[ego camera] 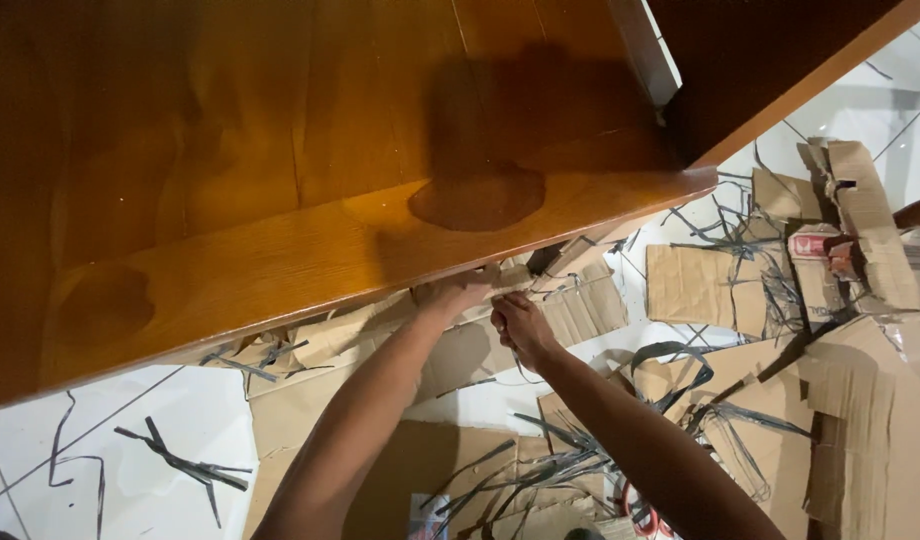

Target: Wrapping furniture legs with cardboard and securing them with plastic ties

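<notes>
Both my arms reach forward under the edge of a glossy wooden panel (280,180). My left hand (458,295) and my right hand (520,325) are close together and pinch a ridged piece of brown cardboard (580,305) just below the panel's rim. The left hand's fingertips are partly hidden by the wood. The cardboard lies among other flattened cardboard sheets on the white tiled floor (180,420).
Flattened cardboard pieces (860,420) and thin dark plastic strips (180,465) litter the floor. A small red and white carton (815,245) lies on the pile at right. The wooden panel covers the upper half of the view.
</notes>
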